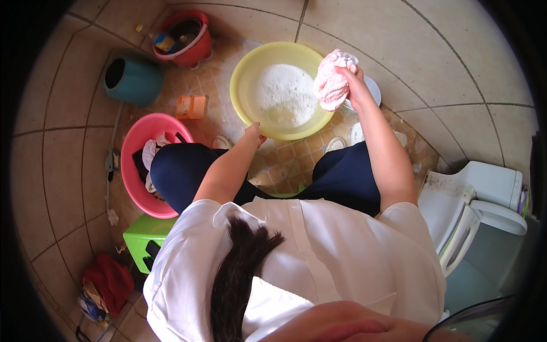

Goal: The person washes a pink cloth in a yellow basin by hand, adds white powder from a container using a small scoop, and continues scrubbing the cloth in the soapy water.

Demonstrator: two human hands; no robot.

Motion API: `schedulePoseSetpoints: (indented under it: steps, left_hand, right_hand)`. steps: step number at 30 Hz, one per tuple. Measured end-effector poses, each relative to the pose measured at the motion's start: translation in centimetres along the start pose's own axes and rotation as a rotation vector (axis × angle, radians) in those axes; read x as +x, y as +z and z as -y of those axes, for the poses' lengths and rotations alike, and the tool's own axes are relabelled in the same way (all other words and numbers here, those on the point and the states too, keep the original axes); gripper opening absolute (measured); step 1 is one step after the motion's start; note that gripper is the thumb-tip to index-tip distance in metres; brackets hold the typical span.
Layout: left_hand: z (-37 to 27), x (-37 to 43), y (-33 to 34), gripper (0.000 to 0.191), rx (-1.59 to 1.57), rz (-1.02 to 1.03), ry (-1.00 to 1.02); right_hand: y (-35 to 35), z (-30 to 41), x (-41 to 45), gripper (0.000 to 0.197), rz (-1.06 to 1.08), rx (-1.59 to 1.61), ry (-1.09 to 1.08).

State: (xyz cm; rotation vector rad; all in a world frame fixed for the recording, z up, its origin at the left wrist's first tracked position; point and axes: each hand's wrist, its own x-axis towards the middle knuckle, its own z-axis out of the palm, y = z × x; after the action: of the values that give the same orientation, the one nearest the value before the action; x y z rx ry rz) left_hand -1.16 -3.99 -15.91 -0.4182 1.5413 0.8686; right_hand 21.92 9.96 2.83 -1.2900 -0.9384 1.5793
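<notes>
A yellow plastic basin (pixel 239 92) sits on the tiled floor before me, with foamy, soapy water (pixel 286 94) inside. At its near rim, my left hand (pixel 256 134) grips the edge. My right hand (pixel 354 83) clutches a bunched, wet-looking pink cloth (pixel 333 81) above the basin's right rim. Part of that rim is hidden behind the cloth. Below my right hand, a white round bowl or basin (pixel 372 90) shows only in part.
To my left stands a pink tub (pixel 128 158) of clothes, near an orange soap box (pixel 191 107). A teal bin (pixel 143 81) and a red bucket (pixel 205 42) line the wall. A green stool (pixel 143 235) is at lower left. A white plastic appliance or container (pixel 491 184) stands right.
</notes>
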Motion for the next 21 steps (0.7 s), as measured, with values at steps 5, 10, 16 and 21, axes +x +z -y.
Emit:
schedulePoseSetpoints:
  steps: [5,10,16,21]
  left_hand:
    - [-0.7,-1.2,-0.7,0.023,0.036,0.098,0.13]
    - [-3.6,-8.7,-0.2,0.025,0.282,0.169,0.49]
    - [-6.6,-10.8,0.5,0.023,0.14,0.256,0.638]
    - [-7.0,-11.0,0.2,0.024,0.101,0.258,0.662]
  right_hand:
    - [-0.2,-0.1,-0.6,0.073,0.012,-0.099,0.038]
    - [-1.5,1.0,-0.8,0.074,-0.075,-0.111,0.02]
    - [-1.2,2.1,-1.1,0.075,-0.056,-0.095,0.015]
    - [-1.5,2.6,-1.2,0.071,-0.101,-0.038,-0.016]
